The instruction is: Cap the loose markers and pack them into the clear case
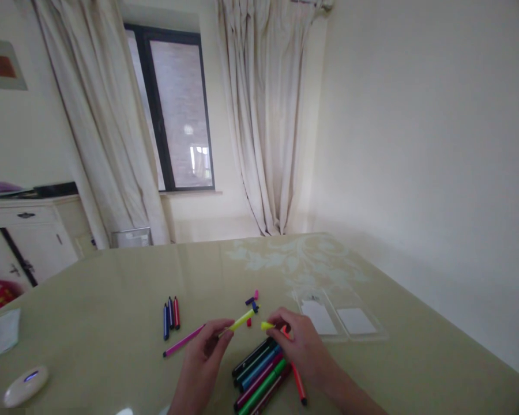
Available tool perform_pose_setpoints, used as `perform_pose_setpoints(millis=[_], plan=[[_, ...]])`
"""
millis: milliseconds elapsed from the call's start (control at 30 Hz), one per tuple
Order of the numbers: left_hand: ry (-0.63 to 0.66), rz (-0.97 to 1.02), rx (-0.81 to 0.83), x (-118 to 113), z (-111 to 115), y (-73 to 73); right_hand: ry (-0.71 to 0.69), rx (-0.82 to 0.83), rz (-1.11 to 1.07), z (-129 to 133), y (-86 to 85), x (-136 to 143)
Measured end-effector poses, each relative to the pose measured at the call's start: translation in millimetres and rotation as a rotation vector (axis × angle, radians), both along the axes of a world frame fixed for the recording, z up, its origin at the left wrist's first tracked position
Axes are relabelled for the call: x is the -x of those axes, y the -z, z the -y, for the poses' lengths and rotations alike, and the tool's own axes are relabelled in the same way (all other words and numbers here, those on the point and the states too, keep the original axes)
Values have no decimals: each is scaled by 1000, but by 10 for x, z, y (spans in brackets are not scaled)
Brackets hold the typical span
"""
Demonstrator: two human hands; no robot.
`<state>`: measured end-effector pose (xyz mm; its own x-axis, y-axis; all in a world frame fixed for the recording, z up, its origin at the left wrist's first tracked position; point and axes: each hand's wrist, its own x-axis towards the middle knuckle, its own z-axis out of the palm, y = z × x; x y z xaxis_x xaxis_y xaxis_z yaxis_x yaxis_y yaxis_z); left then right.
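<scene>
My left hand (205, 360) pinches a yellow marker (243, 319), its bare tip pointing up and right. Between the fingers of my right hand (300, 349) is a small yellow cap (267, 325), apart from the marker. Under and beside my right hand lies a row of several capped markers (259, 374), with an orange marker (299, 383) at its right, partly hidden by the hand. A pink marker (184, 341) lies left of my left hand. Loose caps (249, 301) in purple, pink, blue and red lie beyond the yellow marker.
Three uncapped markers (171, 314), blue and red, lie at the left of the table (125, 288). A clear tray (333, 298) with white cards sits at the right. A white oval device (26, 386) and a paper sheet (0, 334) lie at the far left.
</scene>
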<state>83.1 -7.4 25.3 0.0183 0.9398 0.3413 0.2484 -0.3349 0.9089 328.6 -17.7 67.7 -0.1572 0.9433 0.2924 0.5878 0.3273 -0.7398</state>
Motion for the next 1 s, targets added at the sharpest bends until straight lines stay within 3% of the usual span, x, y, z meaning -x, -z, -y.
perform_pose_setpoints(millis=[100,300,600,800,1000], plan=[[46,57,3,-49,73,-82,52,-54,-187,154,45,-182],[97,67,-121,-78,163,-178,101,-120,-323,185,5,-290],[83,67,-191,-94,188,-217,50,-137,-339,248,-3,-254],[138,25,-158,-110,229,-193,27,-158,-322,254,-18,-251],[71,69,-108,-181,309,-215,11,-141,-309,286,-5,-228]])
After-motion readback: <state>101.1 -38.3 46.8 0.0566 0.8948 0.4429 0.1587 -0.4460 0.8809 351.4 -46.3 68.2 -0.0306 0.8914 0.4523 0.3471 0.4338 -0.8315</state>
